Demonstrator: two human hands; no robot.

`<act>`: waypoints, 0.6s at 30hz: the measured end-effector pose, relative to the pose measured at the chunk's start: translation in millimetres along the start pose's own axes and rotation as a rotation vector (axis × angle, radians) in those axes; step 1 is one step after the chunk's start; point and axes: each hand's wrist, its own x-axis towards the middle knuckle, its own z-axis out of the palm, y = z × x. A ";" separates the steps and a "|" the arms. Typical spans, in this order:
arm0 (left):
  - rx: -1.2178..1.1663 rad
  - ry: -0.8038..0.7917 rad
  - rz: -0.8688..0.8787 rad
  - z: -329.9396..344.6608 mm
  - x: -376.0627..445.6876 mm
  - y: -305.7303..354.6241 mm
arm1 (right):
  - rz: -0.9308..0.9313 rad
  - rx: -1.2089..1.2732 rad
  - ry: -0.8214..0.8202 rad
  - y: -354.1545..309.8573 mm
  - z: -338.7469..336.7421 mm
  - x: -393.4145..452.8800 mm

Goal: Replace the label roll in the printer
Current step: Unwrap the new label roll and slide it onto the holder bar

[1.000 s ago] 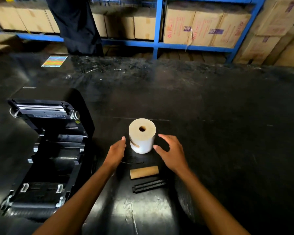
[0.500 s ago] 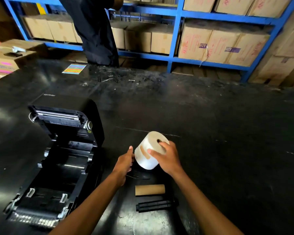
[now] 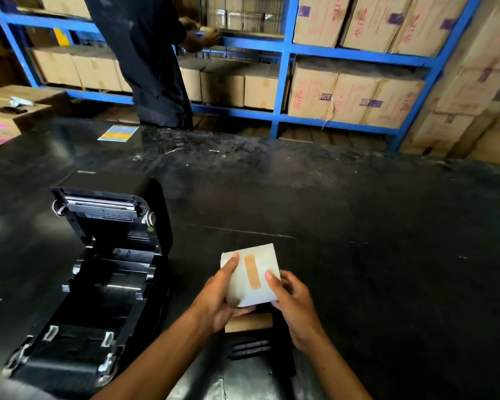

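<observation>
Held white label roll (image 3: 250,274), sealed by tan tape strip (image 3: 252,271), clamped between left hand (image 3: 219,298) and right hand (image 3: 293,303); beside open printer (image 3: 98,272) marked "Xprinter".

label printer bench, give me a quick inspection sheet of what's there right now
surface: black worktable, scuffed.
job's things: label roll sealed by tan tape strip; Xprinter label printer lid open, bay empty.
clutter: empty cardboard core, black spindle, coloured sticker sheet.
grippers: left hand and right hand hold the roll above the table.
cables: nothing seen.
surroundings: blue shelving with cartons; a person in dark clothing.
</observation>
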 end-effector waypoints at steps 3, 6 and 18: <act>0.068 0.027 0.097 7.4 -7.7 3.8 | -0.219 -0.265 0.238 -8.8 -7.7 -2.4; 0.120 0.024 0.192 12.1 -16.5 4.7 | -0.464 -0.534 0.334 -23.6 -10.5 -5.2; 0.227 -0.043 0.253 33.0 -43.4 -3.2 | -0.563 -0.406 0.259 -19.6 -15.3 -21.8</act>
